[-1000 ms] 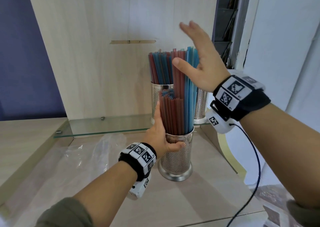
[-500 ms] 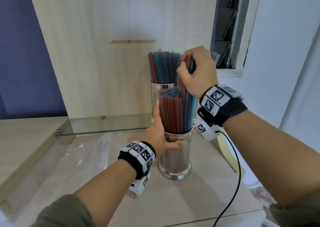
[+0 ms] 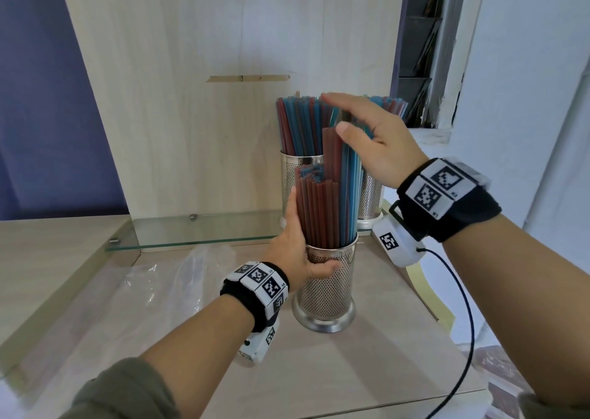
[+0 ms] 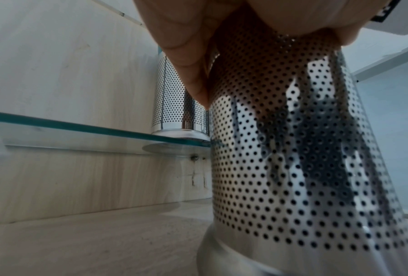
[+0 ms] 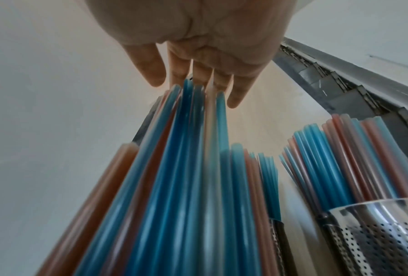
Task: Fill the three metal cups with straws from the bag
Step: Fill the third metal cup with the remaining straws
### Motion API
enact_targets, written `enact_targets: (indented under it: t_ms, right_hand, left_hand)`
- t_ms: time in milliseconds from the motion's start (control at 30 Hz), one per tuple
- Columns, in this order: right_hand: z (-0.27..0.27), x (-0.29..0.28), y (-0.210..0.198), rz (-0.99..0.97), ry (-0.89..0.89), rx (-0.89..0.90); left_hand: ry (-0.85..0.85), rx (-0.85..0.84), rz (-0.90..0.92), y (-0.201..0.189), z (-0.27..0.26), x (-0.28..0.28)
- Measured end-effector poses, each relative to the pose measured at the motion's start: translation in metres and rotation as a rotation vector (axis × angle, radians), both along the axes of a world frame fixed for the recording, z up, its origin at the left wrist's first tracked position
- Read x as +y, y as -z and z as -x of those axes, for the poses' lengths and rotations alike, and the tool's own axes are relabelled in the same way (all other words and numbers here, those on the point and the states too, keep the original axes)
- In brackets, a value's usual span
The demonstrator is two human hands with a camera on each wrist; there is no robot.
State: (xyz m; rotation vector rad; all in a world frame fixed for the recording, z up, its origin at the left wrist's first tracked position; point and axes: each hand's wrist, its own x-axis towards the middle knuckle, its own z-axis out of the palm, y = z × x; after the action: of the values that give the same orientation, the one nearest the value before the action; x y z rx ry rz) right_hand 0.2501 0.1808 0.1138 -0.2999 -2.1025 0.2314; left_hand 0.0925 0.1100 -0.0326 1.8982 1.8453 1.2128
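While two rear perforated steel cups [image 3: 298,176] stand filled, the third is being topped.
Front perforated steel cup [image 3: 325,286] is gripped by left hand [image 3: 298,243]; tall red and blue straws [image 3: 343,188] are pressed under right hand [image 3: 380,140], fingers [image 5: 199,71] flat.

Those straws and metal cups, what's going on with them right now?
A person is loading straws into the front metal cup on the wooden counter. The left hand grips its rim, while the right hand lies open on the tallest straws, which stand uneven. Two filled cups stand behind on the glass shelf.
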Motion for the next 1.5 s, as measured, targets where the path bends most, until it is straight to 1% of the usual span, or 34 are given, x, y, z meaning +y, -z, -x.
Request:
enact_targets:
  t_ms: [67, 133, 200, 333, 500, 567, 667, 733, 833, 900, 967, 1033, 1200, 1267, 1300, 1367, 1433, 1500]
  right_hand:
    - [-0.002, -0.001, 0.008, -0.046, 0.025, -0.055]
    - [-0.003, -0.002, 0.016, -0.069, 0.044, -0.049]
    - [-0.005, -0.003, 0.021, -0.040, 0.028, -0.022]
    - [-0.009, -0.008, 0.035, 0.030, 0.026, -0.117]
    - [-0.014, -0.008, 0.019, 0.079, -0.032, -0.088]
    - [-0.013, -0.008, 0.024, 0.062, -0.032, -0.160]
    - [-0.011, -0.007, 0.047, 0.020, -0.017, -0.260]
    - [-0.013, -0.006, 0.047, 0.028, -0.020, -0.243]
    - [-0.017, -0.005, 0.036, 0.033, -0.006, -0.170]
    - [-0.016, -0.006, 0.038, 0.033, 0.002, -0.204]
    - [-0.014, -0.006, 0.053, -0.002, 0.027, -0.273]
    - [-0.014, -0.006, 0.061, -0.021, 0.047, -0.283]
    - [-0.015, -0.007, 0.057, -0.011, 0.052, -0.293]
    - [-0.019, -0.010, 0.059, 0.030, 0.069, -0.251]
    - [-0.023, -0.012, 0.061, 0.074, 0.080, -0.195]
    - [-0.028, -0.017, 0.070, 0.232, 0.081, -0.055]
    - [-0.030, -0.019, 0.089, 0.425, 0.034, 0.046]
    - [-0.029, -0.019, 0.111, 0.570, 0.017, 0.044]
  left_hand:
    - [0.013, -0.011, -0.005, 0.001, 0.000, -0.001]
    - [0.018, -0.003, -0.007, 0.001, 0.001, -0.001]
    - [0.005, 0.013, -0.017, 0.001, 0.000, -0.001]
    - [0.013, 0.008, -0.017, 0.001, -0.001, -0.003]
    - [0.012, 0.001, -0.025, 0.002, 0.002, 0.001]
    - [0.015, 0.004, -0.030, 0.003, 0.002, 0.001]
    - [0.029, 0.001, -0.039, 0.003, 0.002, 0.000]
    - [0.029, -0.002, -0.038, 0.003, 0.002, 0.000]
    - [0.026, -0.001, -0.038, 0.002, 0.002, 0.002]
    - [0.026, 0.001, -0.048, 0.003, 0.002, 0.002]
    - [0.033, 0.006, -0.062, 0.004, 0.003, 0.001]
    - [0.040, 0.011, -0.065, 0.004, 0.003, 0.001]
    - [0.032, -0.003, -0.074, 0.005, 0.004, 0.003]
    - [0.033, 0.000, -0.058, 0.004, 0.004, 0.002]
    - [0.035, 0.001, -0.049, 0.003, 0.003, 0.002]
    - [0.057, 0.002, -0.028, 0.001, 0.005, 0.001]
    - [0.099, 0.005, 0.006, -0.004, 0.007, -0.001]
    - [0.114, 0.026, 0.057, -0.013, 0.010, -0.007]
